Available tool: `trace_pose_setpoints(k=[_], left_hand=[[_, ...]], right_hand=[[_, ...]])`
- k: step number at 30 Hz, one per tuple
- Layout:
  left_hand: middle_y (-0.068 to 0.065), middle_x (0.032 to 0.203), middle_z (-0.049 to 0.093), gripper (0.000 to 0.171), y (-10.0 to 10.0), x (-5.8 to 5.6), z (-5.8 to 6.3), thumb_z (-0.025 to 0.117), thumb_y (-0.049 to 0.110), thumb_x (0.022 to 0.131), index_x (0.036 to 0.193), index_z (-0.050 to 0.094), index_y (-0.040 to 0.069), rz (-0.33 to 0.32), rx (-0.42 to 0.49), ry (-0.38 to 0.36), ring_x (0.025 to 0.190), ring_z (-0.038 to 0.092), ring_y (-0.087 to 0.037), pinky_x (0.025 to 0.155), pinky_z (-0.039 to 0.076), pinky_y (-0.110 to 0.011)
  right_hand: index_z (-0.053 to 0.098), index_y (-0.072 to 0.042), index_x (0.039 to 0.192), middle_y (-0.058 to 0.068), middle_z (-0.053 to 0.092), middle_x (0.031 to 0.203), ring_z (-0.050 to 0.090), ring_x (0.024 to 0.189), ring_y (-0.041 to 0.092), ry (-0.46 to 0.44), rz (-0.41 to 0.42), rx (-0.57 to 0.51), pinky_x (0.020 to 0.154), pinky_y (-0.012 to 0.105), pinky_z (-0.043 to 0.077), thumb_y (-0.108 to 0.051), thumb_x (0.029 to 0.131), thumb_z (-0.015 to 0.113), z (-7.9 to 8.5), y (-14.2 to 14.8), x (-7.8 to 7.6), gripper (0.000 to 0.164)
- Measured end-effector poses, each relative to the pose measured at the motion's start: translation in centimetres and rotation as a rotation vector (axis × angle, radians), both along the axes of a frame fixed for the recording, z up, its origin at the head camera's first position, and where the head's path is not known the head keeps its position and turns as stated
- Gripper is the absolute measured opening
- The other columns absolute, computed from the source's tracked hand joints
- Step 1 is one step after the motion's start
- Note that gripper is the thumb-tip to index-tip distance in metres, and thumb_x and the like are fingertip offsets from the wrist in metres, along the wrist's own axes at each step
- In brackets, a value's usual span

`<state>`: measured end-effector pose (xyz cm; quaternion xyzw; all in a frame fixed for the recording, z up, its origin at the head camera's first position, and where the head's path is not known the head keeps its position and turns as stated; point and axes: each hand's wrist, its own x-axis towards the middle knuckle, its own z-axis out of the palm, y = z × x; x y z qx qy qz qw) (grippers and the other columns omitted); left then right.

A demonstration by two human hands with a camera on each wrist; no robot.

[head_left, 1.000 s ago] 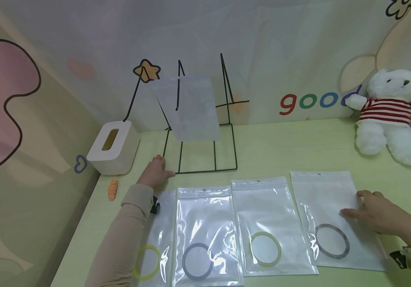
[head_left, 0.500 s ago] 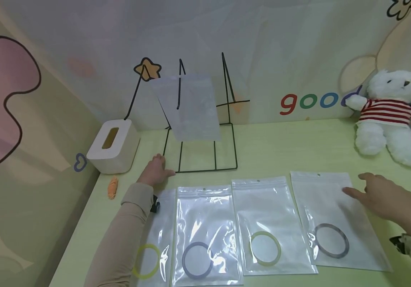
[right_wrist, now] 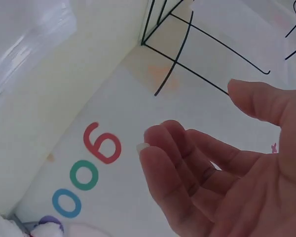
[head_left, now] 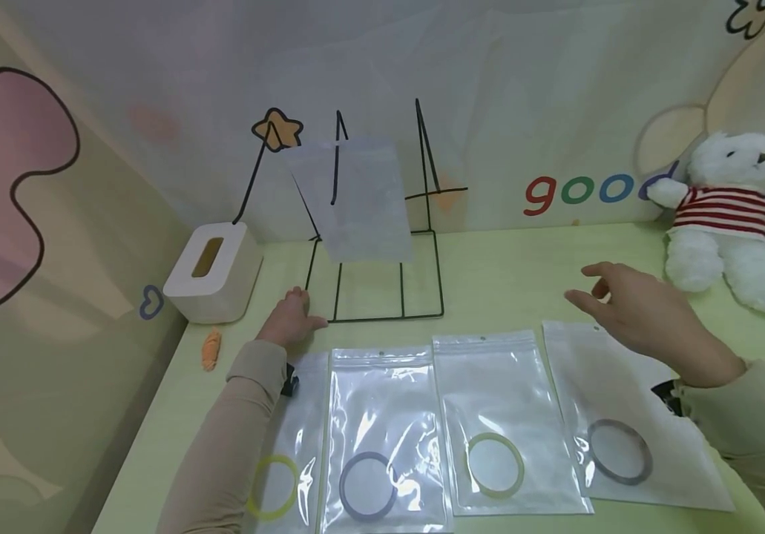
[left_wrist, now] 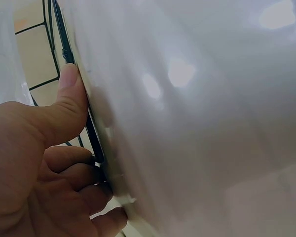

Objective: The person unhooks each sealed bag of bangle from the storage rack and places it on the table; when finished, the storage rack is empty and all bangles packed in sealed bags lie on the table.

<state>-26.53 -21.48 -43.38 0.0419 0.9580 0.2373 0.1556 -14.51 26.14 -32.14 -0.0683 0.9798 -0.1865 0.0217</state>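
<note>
A black wire rack (head_left: pixel 385 320) stands at the back, a flat translucent bag (head_left: pixel 372 215) hanging on its middle hook. My left hand (head_left: pixel 286 320) grips its front left corner. In the left wrist view, the thumb (left_wrist: pixel 69 81) lies along the front bar and the fingers curl in by the corner. My right hand (head_left: pixel 642 315) is in the air over the top of the rightmost zip bag (head_left: pixel 683 467), holding nothing. Its thumb and fingers (right_wrist: pixel 163 180) are apart and loosely bent. That bag contains a grey ring (head_left: pixel 647 460).
Three more clear zip bags lie in a row: one with a pale yellow ring (head_left: pixel 521 467), one with a grey-purple ring (head_left: pixel 342 486), one with a yellow ring (head_left: pixel 296 482) partly under my left arm. A white tissue box (head_left: pixel 238 285), an orange object (head_left: pixel 211 350) and a teddy bear (head_left: pixel 723 208) stand around.
My right hand has lifted off the rightmost bag and moved left and farther back, toward the rack. The left hand stays at the rack's corner.
</note>
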Motion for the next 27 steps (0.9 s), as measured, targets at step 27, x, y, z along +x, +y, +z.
trace_pose_setpoints(k=[27], left_hand=[[-0.028, 0.158, 0.006, 0.081, -0.2, -0.3, -0.4, 0.066, 0.032, 0.093, 0.149, 0.024, -0.009, -0.008, -0.009, 0.01, 0.143, 0.01, -0.046, 0.117, 0.015, -0.054]], right_hand=[[0.055, 0.001, 0.131, 0.018, 0.055, 0.114, 0.053, 0.103, 0.033, 0.201, 0.076, -0.391, 0.084, 0.048, 0.048, -0.028, 0.099, 0.056, 0.6, -10.3, -7.5, 0.043]])
